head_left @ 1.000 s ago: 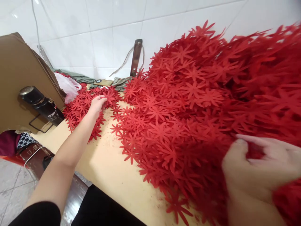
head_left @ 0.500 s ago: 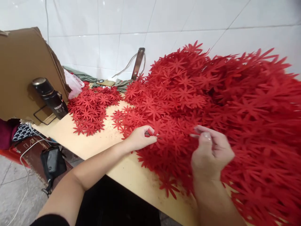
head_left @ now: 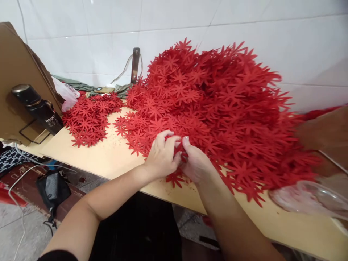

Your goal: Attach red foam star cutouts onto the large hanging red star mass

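Observation:
My left hand (head_left: 163, 154) and my right hand (head_left: 198, 164) meet over the front edge of a large heap of red flower-shaped cutouts (head_left: 187, 90). The left fingers are curled inward, thumb against fingertips. Facing them, the right hand is closed with its thumb raised. A bit of red shows between the fingertips, but what they grip is mostly hidden. Single red cutouts lie just below the hands on the pale tabletop (head_left: 122, 166). Farther left is a smaller pile of the same red cutouts (head_left: 89, 117).
A black vacuum flask (head_left: 40, 110) stands before a cardboard box (head_left: 27, 65) at left. A clear plastic container (head_left: 312, 195) sits at the right by brown cardboard (head_left: 326, 137). White tiled wall (head_left: 95, 21) closes the back. A black pouch (head_left: 53, 188) lies below the table.
My hands were apart, each pinched, and have come together. The right hand moved left toward the left hand. The view has shifted right, bringing the plastic container into sight.

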### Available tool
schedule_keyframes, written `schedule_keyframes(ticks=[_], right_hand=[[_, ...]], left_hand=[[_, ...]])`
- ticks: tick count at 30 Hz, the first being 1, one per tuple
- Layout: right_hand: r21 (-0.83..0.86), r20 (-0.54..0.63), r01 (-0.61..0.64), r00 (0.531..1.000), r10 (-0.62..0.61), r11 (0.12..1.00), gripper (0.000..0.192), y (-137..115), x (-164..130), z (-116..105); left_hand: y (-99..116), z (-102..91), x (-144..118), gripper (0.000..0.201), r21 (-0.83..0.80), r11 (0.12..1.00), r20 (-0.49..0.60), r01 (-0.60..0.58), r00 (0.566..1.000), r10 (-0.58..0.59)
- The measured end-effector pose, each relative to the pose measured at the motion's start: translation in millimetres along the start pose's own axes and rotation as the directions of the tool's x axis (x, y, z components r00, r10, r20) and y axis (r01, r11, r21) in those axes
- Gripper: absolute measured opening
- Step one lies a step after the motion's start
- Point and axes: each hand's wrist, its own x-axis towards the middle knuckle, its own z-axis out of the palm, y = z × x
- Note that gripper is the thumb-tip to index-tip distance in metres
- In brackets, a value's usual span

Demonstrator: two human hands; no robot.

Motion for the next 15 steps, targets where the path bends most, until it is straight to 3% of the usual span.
schedule_keyframes(ticks=[3, 5, 7, 11, 15], right_hand=[[0.036, 0.028, 0.012, 1.0, -0.013, 0.999, 0.045, -0.4, 0.8, 3.1], [0.083, 0.055, 0.039, 0.998, -0.044, 0.996, 0.047, -4.5, 3.7, 7.7], [0.134, 0.096, 0.061, 0.993, -0.074, 0.989, 0.056, -9.8, 8.4, 13.4], [0.144, 0.224, 0.043, 0.972, -0.075, 0.989, 0.069, -15.7, 18.0, 29.3], [0.107, 0.247, 0.09, 0.962, -0.114, 0.99, 0.06, -12.4, 22.0, 49.4]], left_hand=[[-3.1, -4.7, 6.7, 0.072, -0.33, 0.929, 0.08, 0.166, 0.986, -0.147], [-8.2, -12.3, 12.4, 0.059, -0.56, 0.761, 0.238, 0.327, 0.944, -0.23], [-13.9, -19.7, 17.1, 0.032, -0.707, 0.563, 0.321, 0.428, 0.904, -0.284], [-20.5, -22.5, 22.6, 0.021, -0.847, 0.283, 0.316, 0.45, 0.854, -0.413], [-17.7, -20.2, 29.8, 0.03, -0.843, 0.15, 0.402, 0.517, 0.79, -0.463]])
